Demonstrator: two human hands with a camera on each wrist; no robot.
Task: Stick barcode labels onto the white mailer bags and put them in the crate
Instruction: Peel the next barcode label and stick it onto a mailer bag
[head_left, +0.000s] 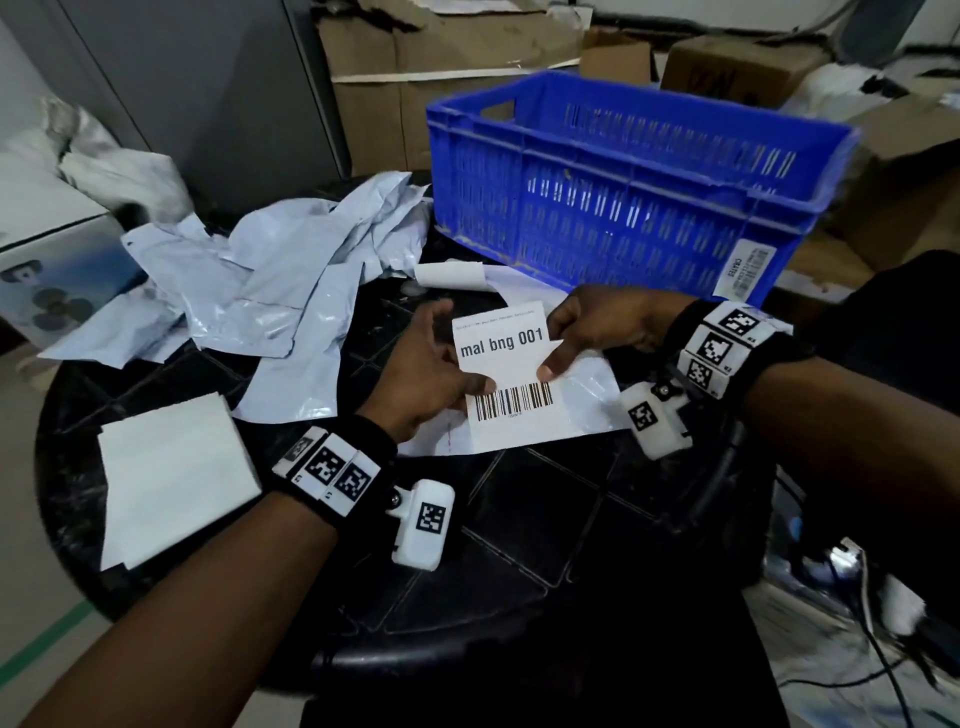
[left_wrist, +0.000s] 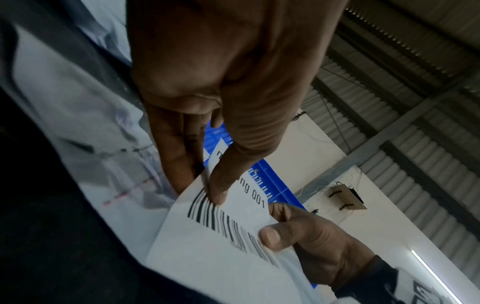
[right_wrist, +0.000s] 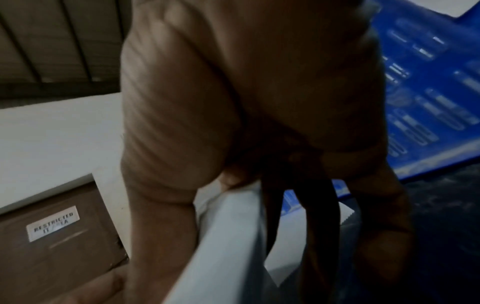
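Observation:
A white barcode label (head_left: 511, 374) printed "mal bng 001" is held between both hands over a white mailer bag (head_left: 587, 400) that lies flat on the black round table (head_left: 545, 519). My left hand (head_left: 441, 374) pinches the label's left edge, thumb on top near the bars. My right hand (head_left: 582, 332) pinches its right edge, thumb on the front. In the left wrist view the label (left_wrist: 233, 232) shows with my left thumb on the bars and my right thumb at its edge. The blue crate (head_left: 623, 182) stands behind; its inside is hidden.
A heap of crumpled white mailer bags (head_left: 270, 291) covers the table's left back. A stack of white sheets (head_left: 171, 467) lies at the front left. A curled white paper strip (head_left: 452, 273) sits by the crate. Cardboard boxes (head_left: 441, 78) stand behind; cables (head_left: 857, 597) hang at the right.

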